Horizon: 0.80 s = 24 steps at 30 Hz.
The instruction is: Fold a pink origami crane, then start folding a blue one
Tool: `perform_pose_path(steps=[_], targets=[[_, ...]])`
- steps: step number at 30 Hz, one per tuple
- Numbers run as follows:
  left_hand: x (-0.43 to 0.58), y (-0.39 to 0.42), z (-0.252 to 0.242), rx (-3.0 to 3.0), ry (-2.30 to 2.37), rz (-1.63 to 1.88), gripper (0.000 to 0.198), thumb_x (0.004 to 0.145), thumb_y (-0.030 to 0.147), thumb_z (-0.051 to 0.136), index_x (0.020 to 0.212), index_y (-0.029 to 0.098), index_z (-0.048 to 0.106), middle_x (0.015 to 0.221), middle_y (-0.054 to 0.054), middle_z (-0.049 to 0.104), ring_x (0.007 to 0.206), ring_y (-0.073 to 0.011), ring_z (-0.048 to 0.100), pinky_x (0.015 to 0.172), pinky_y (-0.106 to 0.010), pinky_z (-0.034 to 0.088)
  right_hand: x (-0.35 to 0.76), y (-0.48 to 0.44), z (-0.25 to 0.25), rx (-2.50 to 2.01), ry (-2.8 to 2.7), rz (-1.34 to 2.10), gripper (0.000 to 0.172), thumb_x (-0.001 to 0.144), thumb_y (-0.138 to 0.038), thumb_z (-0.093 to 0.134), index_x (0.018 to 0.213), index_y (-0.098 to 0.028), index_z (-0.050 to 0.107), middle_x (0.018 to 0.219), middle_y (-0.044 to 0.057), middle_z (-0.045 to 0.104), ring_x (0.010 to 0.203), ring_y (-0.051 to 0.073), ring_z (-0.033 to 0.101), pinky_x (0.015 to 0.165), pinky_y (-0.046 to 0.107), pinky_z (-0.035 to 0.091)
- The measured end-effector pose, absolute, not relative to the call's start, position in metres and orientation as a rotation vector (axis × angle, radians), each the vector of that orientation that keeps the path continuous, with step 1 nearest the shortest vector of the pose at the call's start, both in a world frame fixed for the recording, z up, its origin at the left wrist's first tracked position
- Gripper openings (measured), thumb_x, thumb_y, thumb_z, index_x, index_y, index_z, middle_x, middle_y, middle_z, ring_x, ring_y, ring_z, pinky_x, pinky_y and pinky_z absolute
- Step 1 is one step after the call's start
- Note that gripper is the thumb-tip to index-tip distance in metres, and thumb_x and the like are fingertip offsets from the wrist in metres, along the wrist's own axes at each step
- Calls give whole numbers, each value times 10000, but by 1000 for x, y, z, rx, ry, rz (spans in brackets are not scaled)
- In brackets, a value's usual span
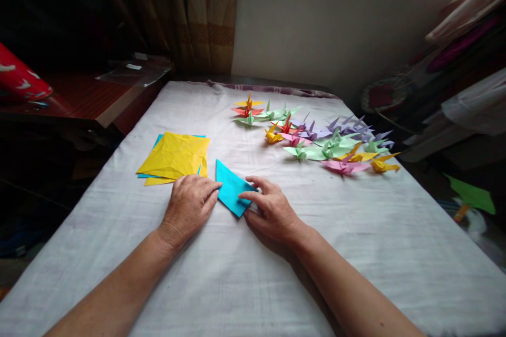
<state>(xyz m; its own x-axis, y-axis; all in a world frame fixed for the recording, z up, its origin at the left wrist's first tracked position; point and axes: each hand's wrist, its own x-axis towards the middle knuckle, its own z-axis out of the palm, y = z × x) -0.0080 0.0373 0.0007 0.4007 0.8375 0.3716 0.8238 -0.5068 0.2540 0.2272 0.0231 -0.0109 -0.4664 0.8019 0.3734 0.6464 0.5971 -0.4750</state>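
A folded blue sheet of origami paper (233,185) lies on the cloth between my hands, with one point toward the far side. My left hand (190,200) has its fingers curled together, and a fingertip presses the paper's left edge. At the right corner, my right hand (272,208) grips the paper, two fingers over its top and the thumb low at its edge. Just beyond my left hand sits a pile of square sheets, a creased yellow sheet (177,155) on top and blue corners (157,141) showing beneath.
Several folded paper cranes (302,131) in orange, red, green, purple and pink stand at the back right of the white tablecloth (356,253). A brown side table (79,96) with a clear plastic bag (136,69) adjoins at left. Clothes (474,100) hang at right.
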Motion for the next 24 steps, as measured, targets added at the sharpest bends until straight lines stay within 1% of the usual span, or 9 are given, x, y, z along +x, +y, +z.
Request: perform_pose_path(steps=[3, 6, 9, 12, 15, 17, 20, 24], targets=[[-7, 37, 2, 2602, 1575, 703, 195, 915, 298, 578, 997, 245, 746, 1004, -64, 739, 940, -270, 627, 855, -454, 441, 223, 24, -13, -1193, -2309, 160, 206, 825, -228, 676, 1017, -279, 733, 1319, 100, 602, 1144, 276, 576, 928, 442, 442], [-7, 38, -2, 2593, 1508, 737, 164, 902, 258, 602, 977, 253, 748, 1109, -57, 735, 1054, -280, 614, 911, -461, 433, 220, 25, -14, -1161, -2345, 86, 117, 883, -252, 643, 944, -272, 741, 1223, 74, 677, 1096, 263, 599, 891, 416, 434], [-9, 40, -7, 2572, 1394, 747, 204, 894, 194, 584, 991, 274, 744, 1128, -24, 750, 1128, -270, 606, 955, -468, 423, 219, 27, -15, -1135, -2316, 176, 120, 917, -256, 610, 923, -259, 729, 1083, 47, 734, 987, 215, 640, 869, 373, 441], [-10, 42, -8, 2527, 1377, 744, 238, 879, 167, 557, 987, 270, 742, 1079, -18, 767, 1093, -254, 633, 953, -465, 436, 219, 32, -17, -1198, -2210, 298, 125, 923, -243, 592, 903, -244, 715, 976, 43, 745, 893, 188, 659, 839, 333, 466], [-10, 43, -5, 2480, 1384, 729, 222, 880, 195, 551, 969, 261, 744, 1069, -15, 768, 1097, -252, 636, 964, -461, 434, 218, 42, -14, -1330, -2155, 362, 137, 913, -241, 586, 833, -234, 696, 834, 29, 718, 786, 179, 654, 727, 289, 472], [-9, 43, -3, 2441, 1390, 730, 180, 889, 241, 571, 947, 256, 741, 1053, -14, 769, 1091, -254, 636, 965, -457, 427, 217, 48, -11, -1430, -2145, 378, 121, 897, -252, 605, 809, -230, 685, 774, 14, 690, 706, 166, 634, 643, 270, 445], [-5, 43, -1, 2401, 1409, 762, 134, 899, 292, 596, 882, 241, 719, 1013, -21, 762, 1029, -237, 643, 931, -425, 433, 214, 55, -6, -1534, -2127, 361, 98, 879, -269, 627, 801, -231, 672, 765, 1, 676, 648, 152, 609, 595, 261, 411], [0, 44, -4, 2376, 1497, 773, 101, 895, 285, 602, 853, 220, 668, 940, -34, 729, 933, -221, 628, 866, -385, 448, 209, 54, -7, -1568, -2111, 277, 92, 881, -277, 623, 804, -237, 654, 806, 7, 671, 681, 161, 614, 607, 264, 412]])
